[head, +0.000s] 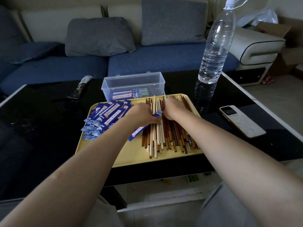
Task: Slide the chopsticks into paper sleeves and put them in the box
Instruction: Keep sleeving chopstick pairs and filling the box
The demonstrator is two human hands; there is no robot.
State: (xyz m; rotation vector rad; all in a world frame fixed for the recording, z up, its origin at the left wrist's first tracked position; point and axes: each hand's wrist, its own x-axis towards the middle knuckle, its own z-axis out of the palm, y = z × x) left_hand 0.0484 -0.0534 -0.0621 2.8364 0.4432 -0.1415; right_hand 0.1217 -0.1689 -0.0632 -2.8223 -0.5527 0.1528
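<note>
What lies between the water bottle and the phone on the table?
In the head view, only bare black table top lies between the water bottle and the phone.

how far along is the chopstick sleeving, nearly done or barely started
Barely started. Done: a few sleeved sets lie in the clear box. In hand: left hand holds a blue sleeve; right hand is on the loose chopsticks. Left: that pile and the empty sleeves.

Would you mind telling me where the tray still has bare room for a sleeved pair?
Only the near strip of the yellow tray, between its front rim and the chopstick pile, lies bare. Paper sleeves crowd the far left, and both hands, left and right, fill the middle.
</note>
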